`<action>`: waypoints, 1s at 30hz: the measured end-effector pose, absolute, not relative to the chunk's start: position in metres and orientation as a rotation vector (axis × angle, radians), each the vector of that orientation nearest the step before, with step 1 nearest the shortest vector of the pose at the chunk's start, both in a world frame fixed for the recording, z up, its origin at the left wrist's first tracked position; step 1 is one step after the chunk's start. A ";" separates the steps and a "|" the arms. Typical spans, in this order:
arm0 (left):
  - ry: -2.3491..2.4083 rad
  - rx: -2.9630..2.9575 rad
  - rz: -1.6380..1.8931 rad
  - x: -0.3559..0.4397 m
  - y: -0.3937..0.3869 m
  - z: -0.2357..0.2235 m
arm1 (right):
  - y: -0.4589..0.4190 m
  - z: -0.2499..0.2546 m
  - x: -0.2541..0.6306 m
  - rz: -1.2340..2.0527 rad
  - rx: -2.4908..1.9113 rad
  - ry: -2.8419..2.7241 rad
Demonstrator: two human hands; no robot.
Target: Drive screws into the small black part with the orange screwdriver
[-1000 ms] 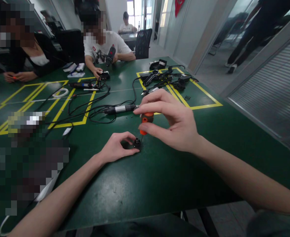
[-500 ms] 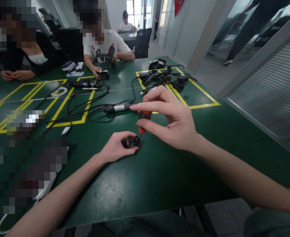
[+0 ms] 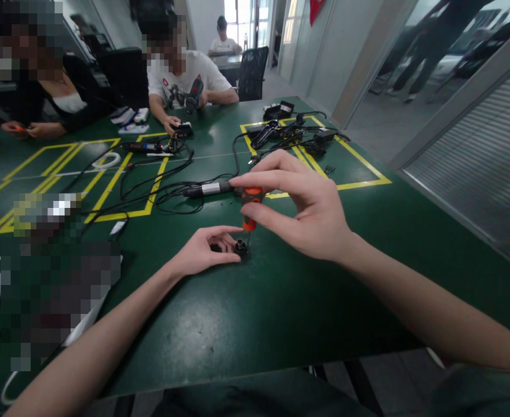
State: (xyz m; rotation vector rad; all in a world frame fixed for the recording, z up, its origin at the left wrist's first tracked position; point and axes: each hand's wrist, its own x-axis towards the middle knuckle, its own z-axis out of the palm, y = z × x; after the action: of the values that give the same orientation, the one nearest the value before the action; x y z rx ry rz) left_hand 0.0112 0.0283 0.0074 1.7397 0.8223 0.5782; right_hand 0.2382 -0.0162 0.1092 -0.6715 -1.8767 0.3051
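In my right hand (image 3: 313,211) is a short orange-and-grey screwdriver (image 3: 250,223), upright, its handle between the thumb and fingers. The thin shaft points down to the edge of a small black round part (image 3: 240,248) with a raised collar. That part stands on the green table, between the thumb and fingers of my left hand (image 3: 203,252), which are curled round it. Where the screwdriver's tip meets the part is too small to make out.
Beyond my hands lies a silver-and-black pen-shaped tool (image 3: 211,188) with a coiled cable. Yellow tape (image 3: 363,184) marks areas on the table (image 3: 281,313), with black tools and cables (image 3: 281,133) at the back right. Across the table a person (image 3: 194,75) holds a dark power tool (image 3: 194,95).
My right hand has shifted its grip slightly, showing more of the screwdriver's orange handle. My left index finger has straightened a little above the black part. The camera view has shifted slightly.
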 end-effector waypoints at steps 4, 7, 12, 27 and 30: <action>0.799 1.609 0.523 0.008 0.033 0.006 | -0.017 0.108 0.239 0.407 -0.650 -1.892; 0.796 1.602 0.505 0.007 0.034 0.008 | -0.016 0.107 0.240 0.384 -0.663 -1.892; 0.746 1.674 0.476 0.006 0.033 0.012 | -0.013 0.106 0.243 0.236 -0.660 -1.863; 0.777 2.171 0.628 0.013 0.012 0.010 | -0.015 0.109 0.244 0.270 -0.662 -1.884; 0.782 2.210 0.615 0.014 0.013 0.010 | -0.017 0.111 0.245 0.338 -0.644 -1.906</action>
State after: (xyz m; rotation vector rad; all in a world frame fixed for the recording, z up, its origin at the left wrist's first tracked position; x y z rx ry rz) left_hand 0.0136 0.0126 0.0099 2.2098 0.7821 0.6148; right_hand 0.2450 -0.0171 0.1112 -0.6441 -1.9062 0.3377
